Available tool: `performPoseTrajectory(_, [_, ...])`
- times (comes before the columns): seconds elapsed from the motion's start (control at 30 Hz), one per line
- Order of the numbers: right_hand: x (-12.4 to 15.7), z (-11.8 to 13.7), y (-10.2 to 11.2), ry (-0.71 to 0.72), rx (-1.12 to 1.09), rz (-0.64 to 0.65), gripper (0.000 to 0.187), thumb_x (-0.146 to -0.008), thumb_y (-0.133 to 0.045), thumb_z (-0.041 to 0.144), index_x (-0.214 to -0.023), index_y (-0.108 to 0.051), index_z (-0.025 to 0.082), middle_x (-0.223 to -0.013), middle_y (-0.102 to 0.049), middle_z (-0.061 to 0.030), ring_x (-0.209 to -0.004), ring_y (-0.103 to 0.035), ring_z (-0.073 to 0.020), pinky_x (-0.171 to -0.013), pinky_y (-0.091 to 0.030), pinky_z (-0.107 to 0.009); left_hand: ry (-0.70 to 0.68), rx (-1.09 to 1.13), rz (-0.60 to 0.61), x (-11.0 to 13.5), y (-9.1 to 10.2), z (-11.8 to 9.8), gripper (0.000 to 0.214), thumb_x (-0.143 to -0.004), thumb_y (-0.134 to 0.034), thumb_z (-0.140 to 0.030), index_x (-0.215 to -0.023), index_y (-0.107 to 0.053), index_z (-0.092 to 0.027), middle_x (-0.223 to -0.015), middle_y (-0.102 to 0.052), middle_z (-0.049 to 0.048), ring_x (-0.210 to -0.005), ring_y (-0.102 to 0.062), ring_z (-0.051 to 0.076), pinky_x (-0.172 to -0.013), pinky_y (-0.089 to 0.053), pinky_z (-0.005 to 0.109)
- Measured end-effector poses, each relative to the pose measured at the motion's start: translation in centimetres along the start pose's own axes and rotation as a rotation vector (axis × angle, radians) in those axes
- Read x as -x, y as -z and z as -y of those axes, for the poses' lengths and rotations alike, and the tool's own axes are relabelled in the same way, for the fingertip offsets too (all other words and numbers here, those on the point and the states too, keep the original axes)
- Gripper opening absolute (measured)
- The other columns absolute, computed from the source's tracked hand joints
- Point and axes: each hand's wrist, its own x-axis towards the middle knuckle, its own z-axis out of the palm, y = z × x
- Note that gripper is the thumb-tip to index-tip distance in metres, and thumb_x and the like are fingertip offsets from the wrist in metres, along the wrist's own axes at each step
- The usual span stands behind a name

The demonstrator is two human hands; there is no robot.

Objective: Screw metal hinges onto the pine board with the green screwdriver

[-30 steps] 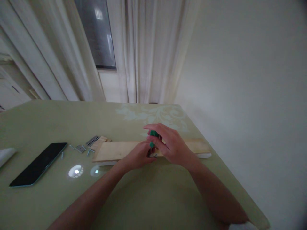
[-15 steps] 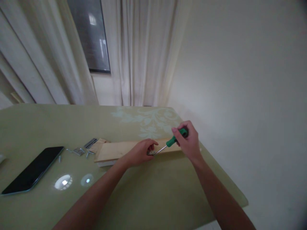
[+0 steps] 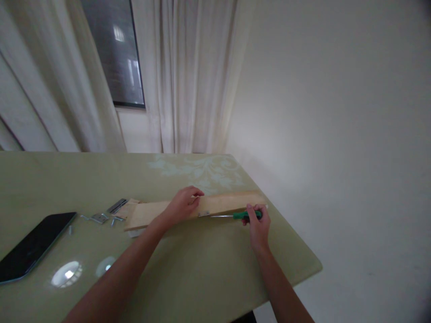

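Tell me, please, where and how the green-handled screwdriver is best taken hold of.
I would take the screwdriver by its thick green handle, coming from the right: it runs roughly along the near edge of the board, its thin shaft pointing left toward the metal plate. The right grip holds that handle.

A homelike room, its table (image 3: 202, 278) standing near a pale wall (image 3: 323, 125)
Long curtains (image 3: 202, 85) are hanging on both sides of a dark window (image 3: 116, 58); a whitish floral pattern (image 3: 205, 167) is decorating the table's far corner.
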Motion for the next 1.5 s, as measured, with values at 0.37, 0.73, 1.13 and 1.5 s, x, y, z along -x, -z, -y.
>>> performPoseTrajectory(0.37, [0.4, -0.5, -0.1, -0.131, -0.041, 0.021, 0.056, -0.071, -0.09, 0.061, -0.08, -0.051, 0.023, -0.067, -0.063, 0.0072, -0.044, -0.06, -0.0116, -0.04, -0.05, -0.023, 0.071, -0.429, 0.063, 0.5, -0.7, 1.3, 0.035, -0.109, -0.041, -0.032, -0.115, -0.072, -0.018, -0.117, -0.075, 0.014, -0.113, -0.068, 0.03, -0.101, -0.045, 0.045])
performPoseTrajectory(0.73, [0.6, -0.3, 0.0, -0.2, -0.094, 0.028, 0.053, -0.072, -0.09, 0.059, -0.08, -0.052, 0.022, -0.068, -0.062, 0.0075, -0.045, -0.056, -0.0093, -0.04, -0.044, -0.02, 0.092, -0.464, 0.099, 0.4, -0.6, 1.1, 0.034, -0.109, -0.042, -0.031, -0.109, -0.073, -0.016, -0.109, -0.075, 0.0136, -0.105, -0.069, 0.029, -0.095, -0.046, 0.042])
performPoseTrajectory(1.13, [0.3, -0.2, 0.4, -0.239, -0.142, -0.001, 0.051, -0.072, -0.09, 0.059, -0.081, -0.055, 0.023, -0.078, -0.063, 0.0052, -0.06, -0.06, -0.0101, -0.052, -0.054, -0.022, 0.109, -0.492, 0.113, 0.3, -0.6, 0.9, 0.036, -0.109, -0.041, -0.032, -0.109, -0.074, -0.017, -0.109, -0.075, 0.0125, -0.106, -0.069, 0.029, -0.096, -0.048, 0.043])
performPoseTrajectory(1.5, [0.8, -0.3, 0.0, -0.265, -0.112, 0.009, 0.049, -0.071, -0.09, 0.058, -0.08, -0.057, 0.023, -0.07, -0.062, 0.0064, -0.051, -0.056, -0.01, -0.042, -0.045, -0.02, 0.121, -0.502, 0.128, 0.4, -0.2, 0.4, 0.038, -0.11, -0.039, -0.034, -0.112, -0.074, -0.018, -0.112, -0.076, 0.0119, -0.109, -0.071, 0.029, -0.097, -0.048, 0.044])
